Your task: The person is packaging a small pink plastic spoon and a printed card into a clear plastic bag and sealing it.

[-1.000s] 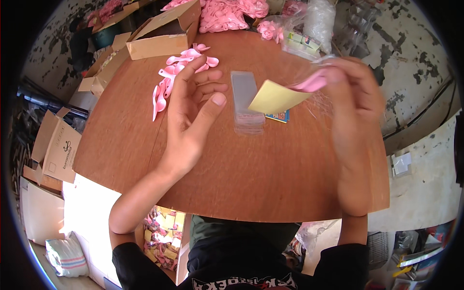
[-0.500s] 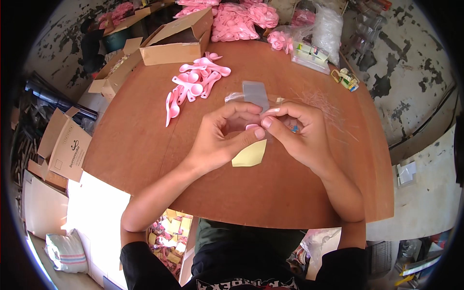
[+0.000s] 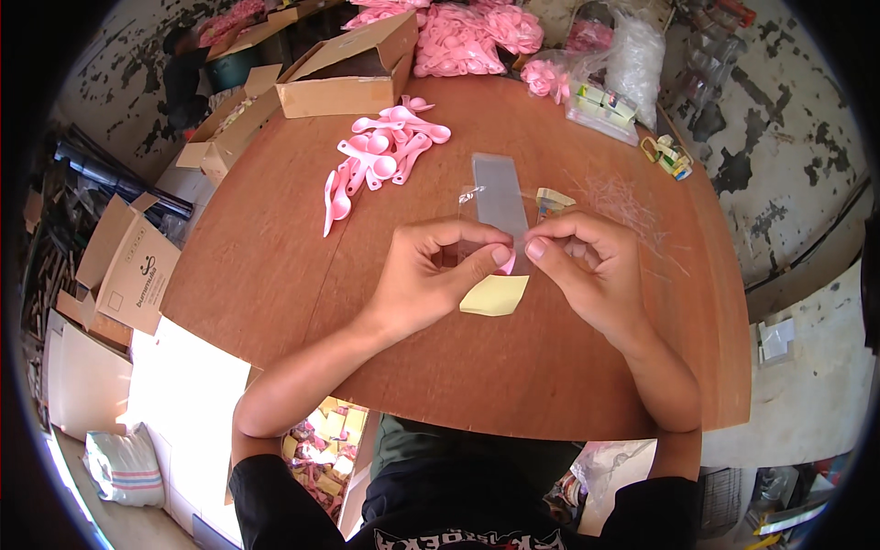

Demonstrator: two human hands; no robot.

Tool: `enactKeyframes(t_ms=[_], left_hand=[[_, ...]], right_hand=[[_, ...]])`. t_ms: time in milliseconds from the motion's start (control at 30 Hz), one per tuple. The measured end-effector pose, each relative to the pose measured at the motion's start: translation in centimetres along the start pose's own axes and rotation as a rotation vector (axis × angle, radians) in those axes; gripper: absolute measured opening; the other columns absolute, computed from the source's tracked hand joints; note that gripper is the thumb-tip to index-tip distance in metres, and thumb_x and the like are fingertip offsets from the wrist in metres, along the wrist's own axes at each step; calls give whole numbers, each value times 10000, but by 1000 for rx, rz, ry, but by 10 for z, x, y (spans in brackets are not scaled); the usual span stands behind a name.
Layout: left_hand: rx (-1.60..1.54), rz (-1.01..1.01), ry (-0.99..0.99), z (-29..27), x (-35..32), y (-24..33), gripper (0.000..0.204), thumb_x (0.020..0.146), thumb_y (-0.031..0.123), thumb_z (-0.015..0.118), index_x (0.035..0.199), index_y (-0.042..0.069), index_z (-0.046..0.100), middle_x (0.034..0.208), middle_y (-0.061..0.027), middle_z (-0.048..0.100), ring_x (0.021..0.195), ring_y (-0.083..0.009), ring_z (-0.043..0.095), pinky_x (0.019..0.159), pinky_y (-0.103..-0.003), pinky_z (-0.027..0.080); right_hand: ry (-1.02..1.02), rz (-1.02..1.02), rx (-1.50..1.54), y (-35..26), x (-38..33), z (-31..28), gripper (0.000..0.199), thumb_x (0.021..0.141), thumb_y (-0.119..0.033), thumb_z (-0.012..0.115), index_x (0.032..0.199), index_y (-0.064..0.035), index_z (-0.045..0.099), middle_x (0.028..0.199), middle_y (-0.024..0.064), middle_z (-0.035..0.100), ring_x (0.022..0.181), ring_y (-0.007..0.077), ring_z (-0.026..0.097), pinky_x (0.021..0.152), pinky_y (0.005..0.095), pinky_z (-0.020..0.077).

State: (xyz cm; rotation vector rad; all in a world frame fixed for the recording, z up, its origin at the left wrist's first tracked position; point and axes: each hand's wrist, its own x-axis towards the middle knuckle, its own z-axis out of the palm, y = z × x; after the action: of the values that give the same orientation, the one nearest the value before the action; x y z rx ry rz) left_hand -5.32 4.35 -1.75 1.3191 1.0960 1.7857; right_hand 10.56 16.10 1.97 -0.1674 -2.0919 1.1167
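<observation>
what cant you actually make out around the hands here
Head view only:
- Pink spoon: only a tip shows; the thumbs of left hand and right hand cover the rest.
- Clear sleeve: its near end is hidden by fingers.
- Yellow card: top tucked under the hands.

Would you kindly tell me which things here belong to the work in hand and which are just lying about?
In hand:
- left hand and right hand, both pinching the clear plastic sleeve
- pink spoon at the fingertips
- yellow card beneath the hands

Lying about:
- loose pink spoons
- open cardboard box
- bags of pink spoons
- wooden table
</observation>
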Motion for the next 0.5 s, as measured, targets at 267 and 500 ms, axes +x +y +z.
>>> enactKeyframes(t_ms=[267,500], left_hand=[[154,113,67,0,-1,-8,119,878,63,688,973,-4,714,921,-72,674,823,-108,651,722,-239,528],[169,66,22,-3,1,-1,124,879,56,686,981,-7,716,937,-74,666,853,-116,651,746,-243,524]], right_hand=[[-115,128,172,12,-5,6,157,885,-89,688,976,38,673,932,88,680,773,97,649,663,213,518],[-91,147,244,14,-7,9,162,903,-55,650,1003,72,656,948,119,692,858,141,681,724,241,560]])
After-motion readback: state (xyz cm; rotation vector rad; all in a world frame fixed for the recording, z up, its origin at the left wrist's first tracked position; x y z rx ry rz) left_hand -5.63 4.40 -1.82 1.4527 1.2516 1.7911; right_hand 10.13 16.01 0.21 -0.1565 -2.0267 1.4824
